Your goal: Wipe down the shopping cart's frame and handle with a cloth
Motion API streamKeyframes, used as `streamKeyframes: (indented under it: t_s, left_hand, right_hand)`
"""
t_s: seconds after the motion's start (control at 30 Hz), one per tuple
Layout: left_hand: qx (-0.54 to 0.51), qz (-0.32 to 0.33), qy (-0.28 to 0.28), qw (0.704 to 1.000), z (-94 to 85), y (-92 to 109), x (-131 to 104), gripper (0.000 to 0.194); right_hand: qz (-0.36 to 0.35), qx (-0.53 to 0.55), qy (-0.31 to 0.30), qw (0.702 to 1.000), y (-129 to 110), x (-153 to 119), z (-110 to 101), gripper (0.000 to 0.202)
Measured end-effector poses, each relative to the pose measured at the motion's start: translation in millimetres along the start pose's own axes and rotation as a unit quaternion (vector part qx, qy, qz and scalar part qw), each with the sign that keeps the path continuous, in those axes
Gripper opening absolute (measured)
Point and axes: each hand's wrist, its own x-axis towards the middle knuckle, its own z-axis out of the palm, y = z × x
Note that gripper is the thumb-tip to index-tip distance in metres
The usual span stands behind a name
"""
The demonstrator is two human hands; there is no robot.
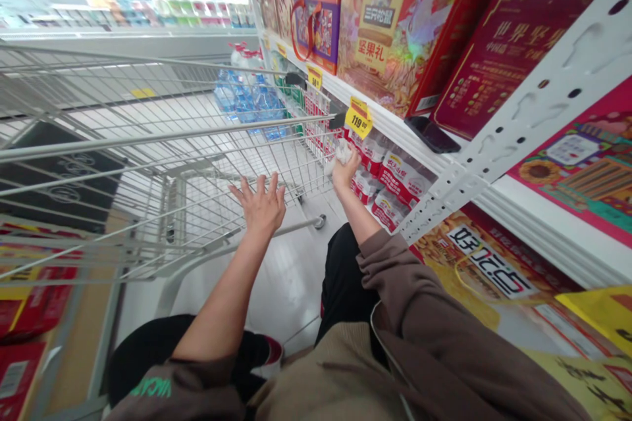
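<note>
My left hand (261, 206) has its fingers spread in front of the wire side of a metal shopping cart (207, 135); whether it touches the wires is not clear. Nothing is in it. My right hand (347, 168) is closed round a crumpled white cloth or tissue (342, 152), near the right end of the cart. Just beyond that hand stand red-labelled bottle packs (395, 177) under the shelf. Above the cloth, a yellow price tag (359, 118) hangs from the white shelf edge.
Gift boxes (395, 33) line the shelf at the upper right, with a black phone-like object (432, 134) on its edge. A perforated white post (518, 118) rises at the right. Blue water bottles (249, 95) stand behind the cart. Red packages (34, 296) lie at the left.
</note>
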Motion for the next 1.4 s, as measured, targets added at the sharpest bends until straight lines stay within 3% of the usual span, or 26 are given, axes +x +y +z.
streamKeyframes:
  t_s: [0.17, 0.23, 0.33, 0.43, 0.53, 0.6, 0.7, 0.8, 0.93, 1.03, 1.13, 1.2, 1.3, 1.4]
  left_hand:
    - [0.017, -0.029, -0.070, 0.997, -43.7, 25, 20, 0.052]
    - [0.008, -0.040, -0.059, 0.997, -65.7, 32, 31, 0.053]
    - [0.016, -0.004, -0.010, 1.000, -86.5, 37, 43, 0.054]
    - [0.045, 0.006, 0.011, 0.999, -88.7, 37, 46, 0.052]
    - [0.054, 0.006, 0.019, 0.998, -84.4, 37, 47, 0.049]
    - [0.045, 0.010, 0.026, 0.999, -84.2, 36, 49, 0.045]
    - [0.027, 0.019, 0.049, 0.998, -88.4, 35, 53, 0.039]
    - [0.006, 0.016, 0.071, 0.997, -94.0, 34, 57, 0.040]
    - [-0.021, 0.016, 0.083, 0.996, -103.9, 27, 58, 0.043]
    - [-0.019, 0.021, 0.126, 0.992, -115.3, 12, 56, 0.043]
    - [-0.007, -0.003, 0.180, 0.984, -125.2, -1, 57, 0.042]
    - [-0.003, -0.007, 0.190, 0.982, -129.0, -8, 59, 0.040]
    - [-0.002, 0.010, 0.180, 0.984, -133.9, -18, 59, 0.037]
    - [0.007, 0.007, 0.190, 0.982, -142.7, -38, 56, 0.037]
  right_hand:
    - [-0.092, 0.080, -0.040, 0.992, -41, -25, -6, 0.054]
    - [-0.065, 0.097, 0.001, 0.993, -52, -18, -11, 0.054]
    - [0.028, 0.062, 0.056, 0.996, -67, 11, -19, 0.059]
    - [0.049, 0.043, 0.029, 0.997, -84, 21, -26, 0.062]
    - [-0.033, 0.055, -0.030, 0.997, -99, 15, -35, 0.063]
    - [-0.039, 0.044, -0.014, 0.998, -107, 19, -42, 0.064]
    - [0.026, -0.014, 0.047, 0.998, -118, 41, -53, 0.066]
    - [0.009, -0.065, 0.015, 0.998, -128, 48, -59, 0.067]
    - [-0.144, -0.085, -0.059, 0.984, -136, 35, -65, 0.064]
    - [-0.114, -0.075, -0.042, 0.990, -141, 37, -68, 0.057]
    - [-0.076, -0.072, -0.047, 0.993, -165, 24, -64, 0.057]
    - [-0.142, -0.068, -0.085, 0.984, -190, -1, -59, 0.058]
    - [-0.292, -0.045, -0.135, 0.946, -214, -34, -57, 0.058]
    - [-0.288, -0.057, -0.148, 0.944, -206, -24, -63, 0.061]
